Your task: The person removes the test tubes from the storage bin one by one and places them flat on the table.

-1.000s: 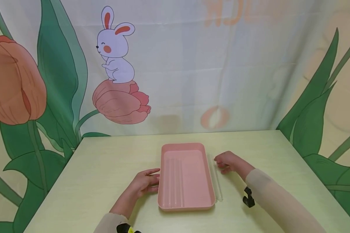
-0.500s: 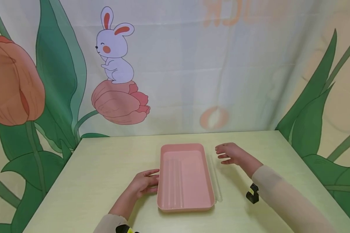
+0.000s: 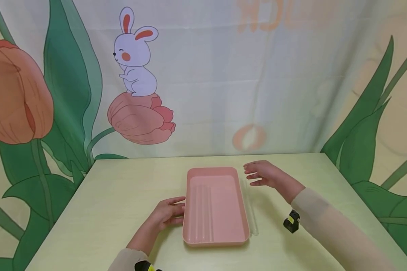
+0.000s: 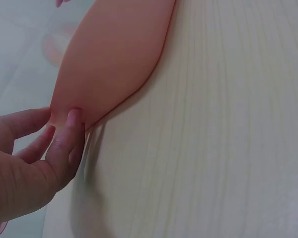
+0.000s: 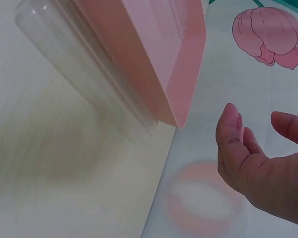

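A shallow pink tray [image 3: 228, 210] with a raised rim lies lengthwise on the table. Several clear tubes [image 3: 203, 214] lie side by side along its left half. More clear tubing [image 3: 253, 220] rests on the table along the tray's right side; its rounded end shows in the right wrist view, where the clear tubes [image 5: 74, 64] lie close to the tray wall. My left hand [image 3: 167, 213] touches the tray's left side with extended fingers [image 4: 69, 131]. Beyond the tubes at the far right, my right hand [image 3: 266, 174] is raised above the table, fingers apart and holding nothing.
The pale wooden table [image 3: 129, 188] ends at a cloth backdrop [image 3: 207, 94] printed with a rabbit and tulips. Black-and-yellow wrist mounts [image 3: 291, 221] sit on both sleeves.
My right hand has risen away from the tubes beside the tray, its fingers opening, then shifted slightly left. The left hand and tray have stayed in place.
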{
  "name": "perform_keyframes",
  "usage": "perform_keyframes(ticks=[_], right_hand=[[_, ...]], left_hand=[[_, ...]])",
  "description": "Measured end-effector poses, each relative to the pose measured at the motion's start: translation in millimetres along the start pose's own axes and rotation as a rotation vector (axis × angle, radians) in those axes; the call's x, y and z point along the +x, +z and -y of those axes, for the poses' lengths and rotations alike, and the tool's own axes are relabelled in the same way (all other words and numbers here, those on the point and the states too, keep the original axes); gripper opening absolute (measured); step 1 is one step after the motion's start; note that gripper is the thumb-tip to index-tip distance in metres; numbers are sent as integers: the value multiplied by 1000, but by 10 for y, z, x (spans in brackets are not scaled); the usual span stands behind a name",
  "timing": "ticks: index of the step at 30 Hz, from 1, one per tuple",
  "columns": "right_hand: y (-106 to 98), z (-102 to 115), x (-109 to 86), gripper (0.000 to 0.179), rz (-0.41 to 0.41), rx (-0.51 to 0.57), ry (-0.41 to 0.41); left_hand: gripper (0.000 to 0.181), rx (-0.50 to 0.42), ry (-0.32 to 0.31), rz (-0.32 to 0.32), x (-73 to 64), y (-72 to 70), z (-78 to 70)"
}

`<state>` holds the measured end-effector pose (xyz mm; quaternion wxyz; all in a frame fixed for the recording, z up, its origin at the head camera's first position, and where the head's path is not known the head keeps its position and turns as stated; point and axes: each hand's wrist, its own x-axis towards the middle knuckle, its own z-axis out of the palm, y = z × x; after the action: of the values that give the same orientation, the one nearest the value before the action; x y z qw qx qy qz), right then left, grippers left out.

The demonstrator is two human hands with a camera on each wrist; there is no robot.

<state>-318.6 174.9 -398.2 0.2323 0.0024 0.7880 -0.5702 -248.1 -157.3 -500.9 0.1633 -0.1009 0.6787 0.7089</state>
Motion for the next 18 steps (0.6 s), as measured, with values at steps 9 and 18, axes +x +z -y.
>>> perform_keyframes(ticks=[9,18], right_hand=[[175,133,18,52,101,49,22],[352,140,106,48,159,-9,40]], left_hand=[[48,5,0,0,-10,2,-15],[49,0,7,26,-25,-3,-28]])
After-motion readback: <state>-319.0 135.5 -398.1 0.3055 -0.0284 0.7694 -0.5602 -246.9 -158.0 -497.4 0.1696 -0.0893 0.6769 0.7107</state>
